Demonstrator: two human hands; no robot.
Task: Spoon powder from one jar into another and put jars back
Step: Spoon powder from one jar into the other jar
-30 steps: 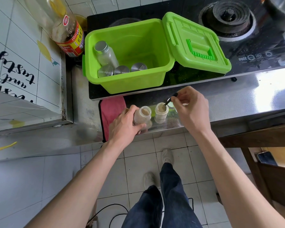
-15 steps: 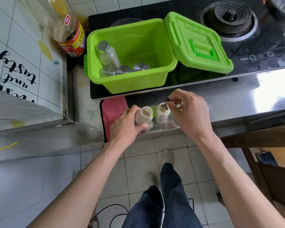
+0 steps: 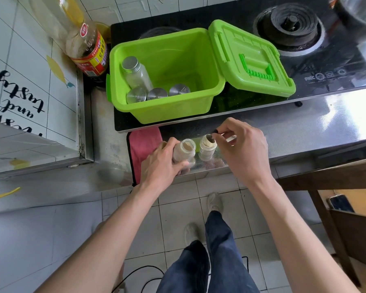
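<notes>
- Jars: the left jar (image 3: 184,152) and right jar (image 3: 207,148) stand just beside each other at the counter (image 3: 304,123) edge, both uncapped and clear, each with tan powder inside.
- Fingers and thumb of the left hand (image 3: 163,166) curl round the left jar, gripping its side.
- Thumb and fingertips of the right hand (image 3: 243,146) pinch the spoon (image 3: 215,132) by its dark handle; its lower end sits in the right jar's mouth.
- "PICC" is printed on the stove (image 3: 309,78) beyond the right hand.
- "and tasty" runs in black script on the wall (image 3: 19,92) far left of the left hand.
- Beyond the left hand, the bottle (image 3: 87,53) has a red-and-yellow label with characters too small to read.
- Beyond both hands, the open green bin (image 3: 167,115) holds metal-capped jars (image 3: 135,75).
</notes>
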